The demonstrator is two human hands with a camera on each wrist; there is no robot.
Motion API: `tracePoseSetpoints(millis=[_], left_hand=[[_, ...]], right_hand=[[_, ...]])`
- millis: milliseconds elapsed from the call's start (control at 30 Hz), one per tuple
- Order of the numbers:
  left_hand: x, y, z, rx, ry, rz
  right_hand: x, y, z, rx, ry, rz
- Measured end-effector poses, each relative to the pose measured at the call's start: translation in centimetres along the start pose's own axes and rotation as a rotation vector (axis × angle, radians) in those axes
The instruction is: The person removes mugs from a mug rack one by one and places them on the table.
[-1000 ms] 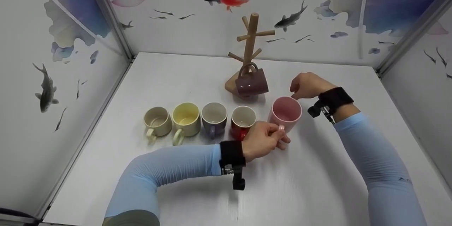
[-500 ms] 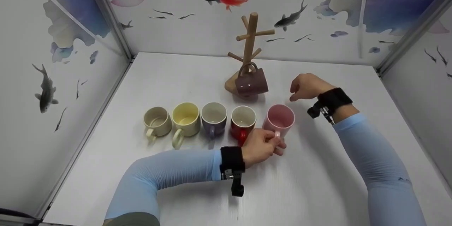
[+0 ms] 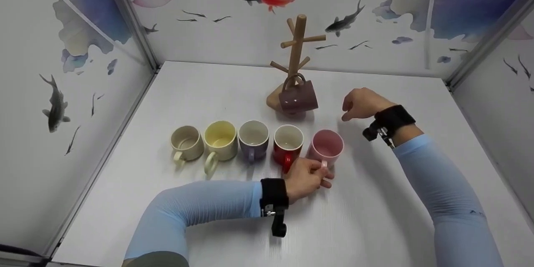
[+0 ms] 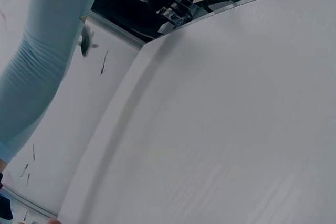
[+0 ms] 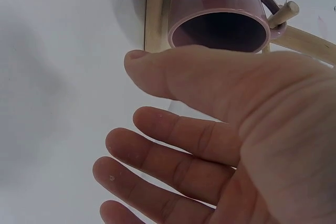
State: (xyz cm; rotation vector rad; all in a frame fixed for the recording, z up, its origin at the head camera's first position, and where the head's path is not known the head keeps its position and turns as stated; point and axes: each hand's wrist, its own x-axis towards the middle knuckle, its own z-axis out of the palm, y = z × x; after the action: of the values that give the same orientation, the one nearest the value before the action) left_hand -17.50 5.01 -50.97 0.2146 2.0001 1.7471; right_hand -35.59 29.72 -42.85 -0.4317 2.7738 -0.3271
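Observation:
My left hand [image 3: 306, 178] pinches the handle of a pink mug [image 3: 328, 148], which stands upright at the right end of a row of mugs. Just left of it is a red mug [image 3: 288, 146], its handle close to my left hand. My right hand [image 3: 362, 102] is held behind and to the right of the pink mug, fingers loosely bent around nothing. In the right wrist view, that hand's fingers [image 5: 173, 156] are apart and bare. A dark purple mug [image 3: 298, 96] hangs tilted by its handle on a wooden mug tree [image 3: 297, 50].
Left of the red mug stand a purple-grey mug [image 3: 253, 144], a yellow mug [image 3: 221, 142] and a beige mug [image 3: 187, 144]. Printed walls enclose the white table [image 3: 200, 91] at the back and sides. The left wrist view shows mostly bare tabletop [image 4: 220, 119].
The pink mug, held by my left hand, has moved toward me and slightly left, nearer the red mug and away from my right hand. My right hand has hardly moved.

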Motion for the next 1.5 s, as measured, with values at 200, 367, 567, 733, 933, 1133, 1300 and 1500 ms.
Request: tracePoseSetpoints(millis=[200, 367, 567, 733, 933, 1133, 1300, 1500], left_hand=[[-0.2, -0.6, 0.3, 0.001, 0.025, 0.004], [-0.3, -0.8, 0.5, -0.012, 0.036, -0.009], [-0.2, -0.7, 0.4, -0.080, 0.032, -0.049], [-0.1, -0.5, 0.2, -0.105, 0.027, -0.058], [-0.3, -0.2, -0.1, -0.111, 0.015, -0.081], [-0.3, -0.2, -0.1, -0.135, 0.028, -0.098], [-0.3, -0.1, -0.1, -0.139, 0.032, -0.105], [-0.6, 0.0, -0.3, -0.115, 0.006, -0.109]], right_hand=[[0.0, 0.2, 0.4, 0.006, 0.002, 0.002], [0.0, 0.2, 0.6, 0.009, 0.007, 0.002], [0.1, 0.1, 0.8, 0.008, 0.008, 0.000], [0.2, 0.2, 1.1, 0.012, 0.007, -0.007], [0.1, 0.3, 1.0, 0.012, -0.005, -0.008], [0.0, 0.5, 1.2, -0.003, -0.017, -0.013], [0.2, 0.5, 1.4, 0.009, -0.013, -0.014], [0.4, 0.4, 1.5, 0.024, -0.006, -0.022]])
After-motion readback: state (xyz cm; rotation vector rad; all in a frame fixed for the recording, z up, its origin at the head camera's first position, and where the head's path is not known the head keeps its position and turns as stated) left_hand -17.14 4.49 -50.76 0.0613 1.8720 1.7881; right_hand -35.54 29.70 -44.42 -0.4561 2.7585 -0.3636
